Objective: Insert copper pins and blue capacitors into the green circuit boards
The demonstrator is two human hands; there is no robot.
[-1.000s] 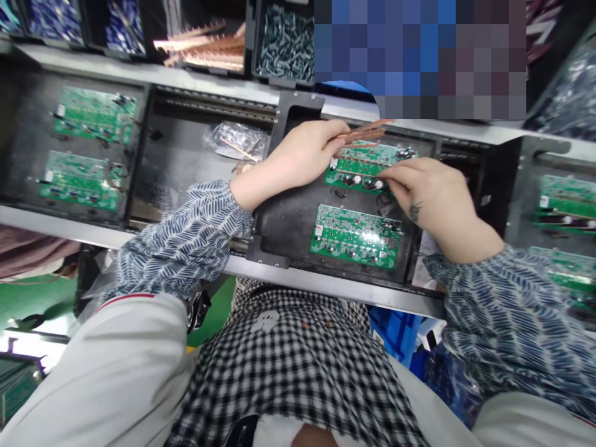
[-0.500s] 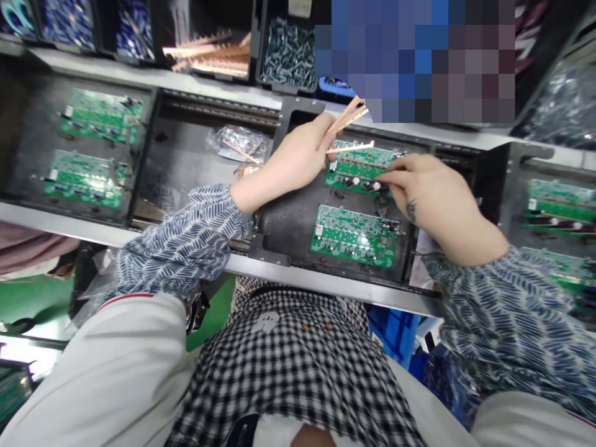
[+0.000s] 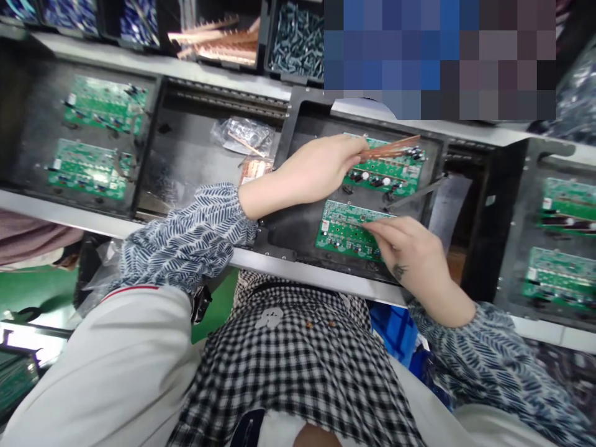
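Observation:
My left hand point(image 3: 338, 162) is closed around a few thin copper strips point(image 3: 393, 150), which point right over the upper green circuit board point(image 3: 395, 172). That board carries black parts and round white-topped parts along its lower side. Below it in the same black tray point(image 3: 298, 217) lies a second green circuit board point(image 3: 342, 231). My right hand point(image 3: 412, 251) has its thumb and fingers pinched together at the lower board's upper middle. Whatever sits between those fingertips is too small to make out, and the hand covers the board's right part.
More trays with green boards stand left point(image 3: 88, 171) and right point(image 3: 565, 205). Behind are bins of copper strips point(image 3: 228, 43) and screws point(image 3: 298, 43). A clear plastic bag point(image 3: 244, 136) lies left of my tray. A thin grey strip point(image 3: 416, 195) crosses the tray's right side.
My right hand has moved from the upper board down to the lower one. My left hand has shifted right, and its copper strips now lie closer together, pointing right instead of up.

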